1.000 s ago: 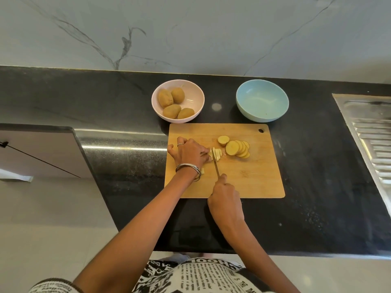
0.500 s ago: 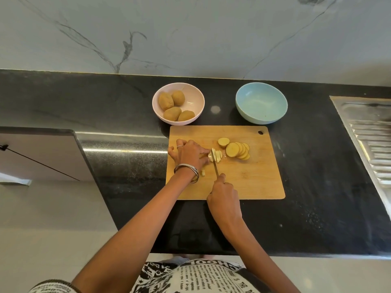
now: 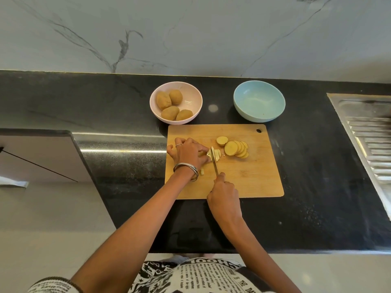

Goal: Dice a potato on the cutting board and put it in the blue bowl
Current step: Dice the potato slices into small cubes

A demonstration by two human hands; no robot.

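One head view is all there is, looking down on a wooden cutting board [image 3: 243, 180] on a black counter [image 3: 317, 187]. The right hand [image 3: 224, 199] is clenched round the handle of a knife [image 3: 214, 163], whose blade runs away from the body into a small stack of potato slices [image 3: 214, 154] that the curled fingers of the left hand [image 3: 188, 153] pin down at the left of the board. A fan of round slices [image 3: 236, 148] waits just right of the blade, and one small cut piece [image 3: 202, 171] lies near the left wrist. The blue bowl [image 3: 259, 103] stands beyond the board's far right corner and looks empty, so the dicing seems to be at an early stage. To cut well, I would keep the left fingertips tucked back from the edge, press the stack flat so that it cannot slide, and bring the blade straight down in even strips before turning them crosswise. Four whole potatoes [image 3: 172, 104] sit in a pink bowl [image 3: 195, 96] at far left. The shirt [image 3: 196, 275] bears newspaper-style print; the letters "CHOOL" can be read, the rest is too small.
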